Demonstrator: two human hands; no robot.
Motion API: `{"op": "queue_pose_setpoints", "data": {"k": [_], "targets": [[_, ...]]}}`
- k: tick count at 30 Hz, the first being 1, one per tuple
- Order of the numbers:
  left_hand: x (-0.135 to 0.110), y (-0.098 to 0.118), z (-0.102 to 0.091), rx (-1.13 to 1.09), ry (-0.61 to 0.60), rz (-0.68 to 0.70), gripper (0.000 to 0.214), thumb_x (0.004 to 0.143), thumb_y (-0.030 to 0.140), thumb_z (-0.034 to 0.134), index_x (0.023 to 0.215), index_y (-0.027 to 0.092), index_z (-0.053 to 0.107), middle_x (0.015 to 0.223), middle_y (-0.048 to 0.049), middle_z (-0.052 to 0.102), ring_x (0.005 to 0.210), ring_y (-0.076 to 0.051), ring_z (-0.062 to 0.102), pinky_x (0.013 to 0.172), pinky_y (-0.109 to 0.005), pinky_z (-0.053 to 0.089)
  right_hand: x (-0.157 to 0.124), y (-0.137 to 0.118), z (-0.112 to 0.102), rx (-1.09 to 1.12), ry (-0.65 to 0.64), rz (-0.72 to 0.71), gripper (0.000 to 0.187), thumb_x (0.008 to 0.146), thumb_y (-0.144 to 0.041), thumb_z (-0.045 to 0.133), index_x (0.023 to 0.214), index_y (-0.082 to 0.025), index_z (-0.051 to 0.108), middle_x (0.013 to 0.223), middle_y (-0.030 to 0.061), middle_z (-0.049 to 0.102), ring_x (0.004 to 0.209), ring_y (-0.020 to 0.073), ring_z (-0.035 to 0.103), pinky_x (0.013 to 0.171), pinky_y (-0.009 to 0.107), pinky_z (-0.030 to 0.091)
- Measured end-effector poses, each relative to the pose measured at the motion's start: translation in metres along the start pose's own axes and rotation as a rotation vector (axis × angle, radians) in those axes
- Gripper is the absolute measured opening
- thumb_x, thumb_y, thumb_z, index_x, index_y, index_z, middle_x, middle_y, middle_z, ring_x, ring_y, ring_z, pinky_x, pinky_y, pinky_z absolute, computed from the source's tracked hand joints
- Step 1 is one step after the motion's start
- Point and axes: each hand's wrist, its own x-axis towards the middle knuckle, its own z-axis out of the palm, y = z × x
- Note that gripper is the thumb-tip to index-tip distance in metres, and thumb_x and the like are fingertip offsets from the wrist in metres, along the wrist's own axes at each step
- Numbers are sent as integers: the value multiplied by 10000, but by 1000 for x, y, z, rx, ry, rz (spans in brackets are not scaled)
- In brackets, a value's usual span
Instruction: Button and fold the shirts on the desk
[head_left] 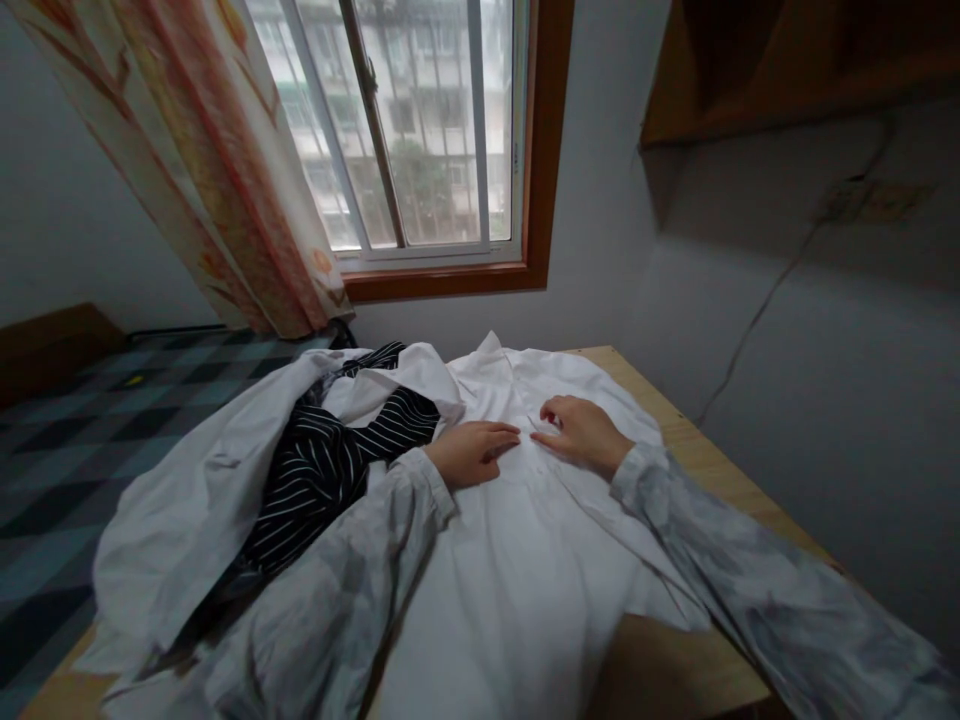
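The left hand (pixel 472 452) lies flat, fingers together and stretched out, on the chest of a white shirt (pixel 517 570). The right hand (pixel 579 432) rests just right of it with its fingers curled at the placket; whether they pinch the cloth is unclear. The shirt is spread on a wooden table (pixel 697 455). To the left lies a black striped garment (pixel 322 470).

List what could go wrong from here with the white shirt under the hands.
The striped garment lies heaped against the white shirt and could get tangled with it.
The shirt's lower part seems to overhang the near edge of the table and may slide.
Left hand and right hand press close together, so fabric may bunch.
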Motion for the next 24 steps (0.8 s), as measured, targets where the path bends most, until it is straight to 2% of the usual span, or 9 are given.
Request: {"op": "queue_pose_setpoints", "data": {"k": [2, 4, 7, 10, 14, 19, 24], "targets": [[2, -5, -4, -32, 14, -64, 649, 716, 102, 653, 1351, 228, 699, 1489, -74, 663, 1264, -261, 681, 1093, -337, 520, 3, -13, 6, -40, -4, 33, 276, 917, -458, 743, 1036, -210, 724, 1025, 77, 754, 943, 240, 670, 833, 319, 448], [7, -5, -4, -34, 65, -168, 520, 735, 128, 669, 1239, 232, 742, 1352, -63, 722, 1126, -244, 717, 1001, -321, 549, 8, -17, 13, -70, 23, 82, 184, 935, -374, 708, 1007, -206, 734, 1039, 83, 765, 953, 238, 683, 829, 317, 442], [19, 2, 7, 32, 219, -361, 275, 858, 266, 683, 1119, 213, 755, 1149, -78, 736, 995, -242, 710, 905, -339, 552, 15, -17, 23, -62, 64, 153, 110, 937, -278, 660, 936, -207, 744, 1001, 81, 780, 911, 231, 700, 804, 320, 439], [30, 8, 24, 73, 356, -474, 294, 936, 401, 680, 1137, 197, 747, 1090, -90, 715, 959, -238, 689, 840, -336, 536, 18, -15, 33, 22, 136, 209, 104, 921, -291, 677, 921, -216, 748, 960, 73, 789, 869, 236, 706, 766, 327, 443], [39, 9, 37, 31, 423, -505, 250, 983, 387, 655, 1119, 218, 779, 1072, -63, 722, 883, -202, 686, 766, -307, 503, 17, -13, 43, 120, 230, 239, 84, 892, -299, 701, 885, -227, 743, 911, 75, 786, 819, 243, 692, 732, 335, 452], [43, 8, 40, -38, 466, -535, 178, 979, 321, 661, 1026, 245, 815, 1048, -43, 759, 851, -189, 695, 716, -290, 471, 25, -12, 47, 280, 338, 278, 66, 867, -286, 690, 837, -236, 721, 881, 47, 760, 772, 209, 650, 724, 316, 459], [45, -3, 46, -289, 562, -561, 189, 943, 345, 706, 1017, 214, 820, 946, -37, 801, 773, -179, 686, 696, -280, 467, 33, -15, 53, 457, 370, 258, 118, 880, -307, 679, 844, -217, 747, 847, 42, 710, 753, 199, 621, 729, 325, 467]]}}
